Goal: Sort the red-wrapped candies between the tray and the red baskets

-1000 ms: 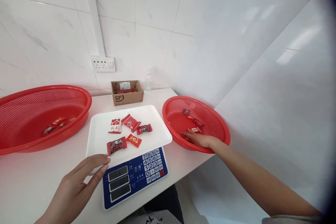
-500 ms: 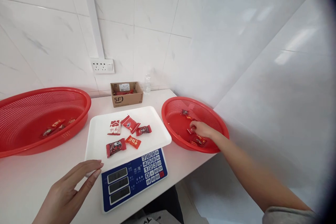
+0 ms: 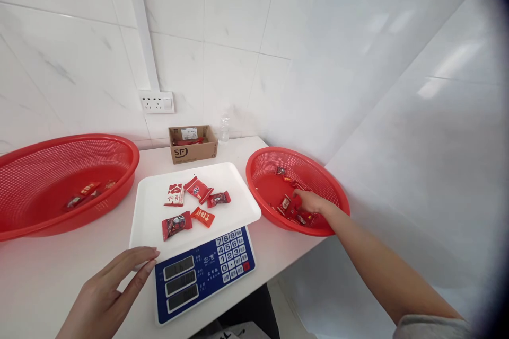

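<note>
My left hand (image 3: 113,288) rests by the near left corner of the white scale tray (image 3: 149,222), fingers stretched out, thumb and fingertips apart, with nothing in them. On the tray lie several wrapped candies, among them a dark red packet (image 3: 177,225), a small orange-red one (image 3: 203,216) and a white-and-red square (image 3: 174,195). Inside the right red basket (image 3: 254,161), my right hand (image 3: 312,202) reaches down among loose candies. Its fingertips are partly hidden, so I cannot tell whether they hold one. A red-and-white candy (image 3: 284,204) lies just left of them.
The blue scale panel (image 3: 209,259) with keys and displays faces me. A larger red basket (image 3: 133,156) with a few candies stands at the left. Behind the tray are a cardboard box (image 3: 194,154) and a clear bottle (image 3: 224,128). Tiled walls close off the back and right.
My right hand has shifted slightly within the right basket, and candies there lie differently, with a red-and-white one now showing beside it. My left hand stays at the tray corner.
</note>
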A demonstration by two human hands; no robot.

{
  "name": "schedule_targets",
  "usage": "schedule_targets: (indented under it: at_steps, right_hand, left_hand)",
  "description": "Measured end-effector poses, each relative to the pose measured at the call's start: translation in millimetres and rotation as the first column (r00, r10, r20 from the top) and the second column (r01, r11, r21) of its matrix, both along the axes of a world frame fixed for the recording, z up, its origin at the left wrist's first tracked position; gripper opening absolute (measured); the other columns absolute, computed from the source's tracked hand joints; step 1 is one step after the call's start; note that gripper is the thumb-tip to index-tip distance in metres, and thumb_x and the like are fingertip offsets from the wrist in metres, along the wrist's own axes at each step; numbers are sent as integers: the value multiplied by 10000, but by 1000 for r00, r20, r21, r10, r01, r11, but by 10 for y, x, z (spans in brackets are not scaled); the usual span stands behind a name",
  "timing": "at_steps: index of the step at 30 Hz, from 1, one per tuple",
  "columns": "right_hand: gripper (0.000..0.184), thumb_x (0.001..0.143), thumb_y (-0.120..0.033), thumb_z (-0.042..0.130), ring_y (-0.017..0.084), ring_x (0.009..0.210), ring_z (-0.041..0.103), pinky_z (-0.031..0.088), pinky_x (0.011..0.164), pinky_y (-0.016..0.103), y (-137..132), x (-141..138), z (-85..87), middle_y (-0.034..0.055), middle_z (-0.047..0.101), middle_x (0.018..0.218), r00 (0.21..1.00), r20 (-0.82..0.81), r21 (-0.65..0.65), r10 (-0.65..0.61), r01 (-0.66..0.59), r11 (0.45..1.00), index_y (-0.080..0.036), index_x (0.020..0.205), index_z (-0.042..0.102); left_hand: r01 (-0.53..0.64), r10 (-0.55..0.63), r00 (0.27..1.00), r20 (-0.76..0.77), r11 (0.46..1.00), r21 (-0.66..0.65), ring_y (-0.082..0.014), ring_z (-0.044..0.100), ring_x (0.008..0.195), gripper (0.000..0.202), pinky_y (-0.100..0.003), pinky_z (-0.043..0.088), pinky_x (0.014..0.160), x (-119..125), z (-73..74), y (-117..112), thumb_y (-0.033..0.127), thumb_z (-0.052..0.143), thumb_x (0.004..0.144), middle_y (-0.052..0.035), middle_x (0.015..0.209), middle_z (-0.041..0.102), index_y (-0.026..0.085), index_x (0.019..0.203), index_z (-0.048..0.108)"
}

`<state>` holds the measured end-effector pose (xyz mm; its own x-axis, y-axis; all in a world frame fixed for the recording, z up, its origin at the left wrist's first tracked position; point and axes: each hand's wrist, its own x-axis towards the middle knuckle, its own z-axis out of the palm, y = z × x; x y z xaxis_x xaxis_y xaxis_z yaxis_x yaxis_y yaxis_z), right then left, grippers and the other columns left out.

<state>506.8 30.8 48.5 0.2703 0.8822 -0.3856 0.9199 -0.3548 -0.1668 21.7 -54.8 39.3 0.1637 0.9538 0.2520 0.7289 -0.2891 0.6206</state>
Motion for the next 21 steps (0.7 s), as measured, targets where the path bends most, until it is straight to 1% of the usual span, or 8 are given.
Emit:
schedule_targets:
  at_steps: [3,7,10,12,15,17,19,21]
  right_hand:
    - [171,847,-181,578,191,840,613,486,711,321,-27,-39,144,81,637,980,998,13,119,-65,63,991,-143,1012,602]
    - [257,898,-164,412,233,957,600,455,773,333,-113,-329,409,108,630,1060,995,-63,366,-79,96,926,-189,1129,523]
    - [271,884,-226,451,195,1067,565,452,861,292,-176,-810,520,52,587,1193,972,-209,504,106,14,864,-251,1148,504]
    - [235,833,-261,525,215,1022,590,473,860,330,-193,-1218,521,58,627,1116,825,-455,581,335,-10,814,-233,1065,557]
    - [199,811,-251,546,188,899,625,491,835,342,-165,-1805,454,31,667,992,644,-563,567,518,-154,809,-226,1004,593]
    - [262,825,-193,515,173,947,608,483,856,336,-133,-2091,401,37,639,1076,592,-531,626,607,-208,751,-232,1075,582]
    - [307,836,-150,489,183,1033,567,458,901,357,-130,-2263,363,52,606,1136,614,-420,707,668,-241,665,-236,1119,575]
    - [267,862,-159,475,204,1057,543,444,914,383,-177,-2338,336,63,614,1107,638,-308,739,706,-307,600,-228,1084,607]
  left_hand:
    - [-29,28,999,37,999,21,-179,677,853,379,-135,521,512,24,34,-23,572,482,812,-25,964,712,260,910,674]
    - [43,-45,998,34,997,68,-179,686,830,307,-143,527,495,79,126,-29,498,505,833,-31,962,718,257,904,682]
    - [115,-118,993,10,979,169,-176,682,870,257,-189,564,654,168,202,-4,416,497,864,-43,957,716,239,890,681]
    - [158,-157,987,-19,961,226,-170,671,906,234,-223,556,762,240,243,22,355,479,885,-51,955,712,226,897,674]
    - [205,-194,979,-70,947,246,-170,651,961,213,-243,545,808,313,288,44,287,459,901,-53,963,706,221,937,657]
    - [216,-198,975,-99,947,239,-176,640,984,208,-262,540,828,309,305,33,275,453,904,-51,963,704,223,946,650]
    - [206,-183,976,-118,952,225,-182,630,1003,206,-273,538,836,262,306,0,278,451,906,-49,967,703,226,949,646]
    - [180,-155,979,-131,961,211,-186,624,1019,202,-273,538,837,190,293,-45,287,459,904,-44,972,702,235,957,646]
